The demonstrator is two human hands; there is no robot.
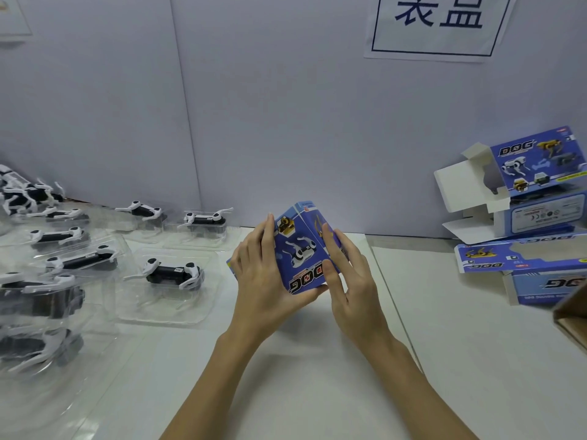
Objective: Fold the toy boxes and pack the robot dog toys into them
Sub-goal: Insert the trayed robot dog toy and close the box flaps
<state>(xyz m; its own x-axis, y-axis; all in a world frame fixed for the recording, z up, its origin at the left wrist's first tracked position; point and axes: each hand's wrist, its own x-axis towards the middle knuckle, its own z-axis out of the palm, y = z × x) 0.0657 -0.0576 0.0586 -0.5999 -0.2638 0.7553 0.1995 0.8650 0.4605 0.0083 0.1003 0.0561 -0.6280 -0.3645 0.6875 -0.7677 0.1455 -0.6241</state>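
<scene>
bare table (286,392) near the arms, robot dogs (173,274) crowding left, boxes (521,217) stacked right

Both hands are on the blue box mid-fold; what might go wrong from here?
1. The blue printed cardboard toy box is held above the white table between the left hand and right hand; uneven pressure might crease a panel.
2. The nearest white-and-black robot dog toy in its clear plastic tray sits close beside the left hand, so a sideways move may knock it.
</scene>
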